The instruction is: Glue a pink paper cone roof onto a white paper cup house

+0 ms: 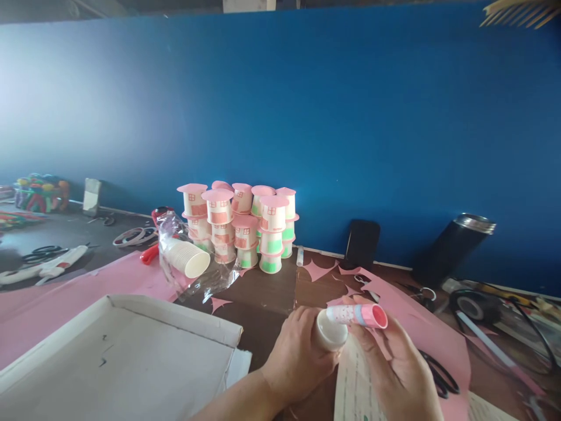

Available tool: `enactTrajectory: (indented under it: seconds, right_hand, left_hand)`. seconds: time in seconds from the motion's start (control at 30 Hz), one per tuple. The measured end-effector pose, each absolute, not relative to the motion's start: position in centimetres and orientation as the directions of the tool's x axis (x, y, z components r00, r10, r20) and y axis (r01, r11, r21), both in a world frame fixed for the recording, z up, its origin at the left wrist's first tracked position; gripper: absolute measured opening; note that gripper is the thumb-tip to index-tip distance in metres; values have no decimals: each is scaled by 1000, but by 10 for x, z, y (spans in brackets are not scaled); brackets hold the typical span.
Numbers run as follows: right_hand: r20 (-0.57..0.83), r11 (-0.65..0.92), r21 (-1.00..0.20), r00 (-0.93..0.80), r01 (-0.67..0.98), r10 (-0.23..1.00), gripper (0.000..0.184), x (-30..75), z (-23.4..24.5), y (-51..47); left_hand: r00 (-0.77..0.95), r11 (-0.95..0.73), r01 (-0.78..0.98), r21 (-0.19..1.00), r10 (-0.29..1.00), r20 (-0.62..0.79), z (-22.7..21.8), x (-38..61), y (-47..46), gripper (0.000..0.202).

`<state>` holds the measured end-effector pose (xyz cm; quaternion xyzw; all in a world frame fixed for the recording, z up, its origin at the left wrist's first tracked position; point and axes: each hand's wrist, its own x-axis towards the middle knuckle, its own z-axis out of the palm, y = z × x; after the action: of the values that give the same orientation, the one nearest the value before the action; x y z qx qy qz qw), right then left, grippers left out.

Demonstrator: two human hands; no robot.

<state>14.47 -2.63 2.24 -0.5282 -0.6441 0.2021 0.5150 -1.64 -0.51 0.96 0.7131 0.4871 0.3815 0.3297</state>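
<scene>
My left hand [297, 354] is wrapped round a small white paper cup [329, 332], its bottom turned toward me. My right hand [397, 365] holds a pink glue stick [357, 315] sideways, its pink tip pointing right, the other end touching the cup. Both hands are low in the middle, over a brown table [267, 292]. Behind them stands a stack of several finished cup houses [243, 225] with pink roofs, pink windows and green bands.
A sleeve of plain white cups [186, 258] in clear wrap lies left of the stack. A flat cardboard box lid [118, 356] fills the lower left. Pink paper [421, 327], black scissors [440, 377], a black flask [451, 248], tape [471, 304] and a glue gun [44, 266] lie around.
</scene>
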Motion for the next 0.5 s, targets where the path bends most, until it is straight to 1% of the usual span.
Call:
enactTrajectory:
  seconds: [0.17, 0.3, 0.4, 0.5]
  right_hand:
    - [526, 409, -666, 4, 624, 850, 30, 143, 23, -26]
    - [540, 436, -554, -92, 709, 836, 30, 142, 25, -25]
    - [543, 448, -510, -129, 734, 830, 29, 141, 26, -26]
    - [547, 457, -497, -142, 737, 825, 29, 141, 27, -26]
  left_hand:
    - [237, -325, 440, 837, 941, 241, 7, -17, -4, 42]
    - [249, -319, 430, 845, 941, 229, 9, -17, -5, 44]
    - [246, -303, 428, 852, 946, 213, 11, -16, -6, 45]
    - [233, -291, 432, 854, 950, 206, 12, -16, -6, 43]
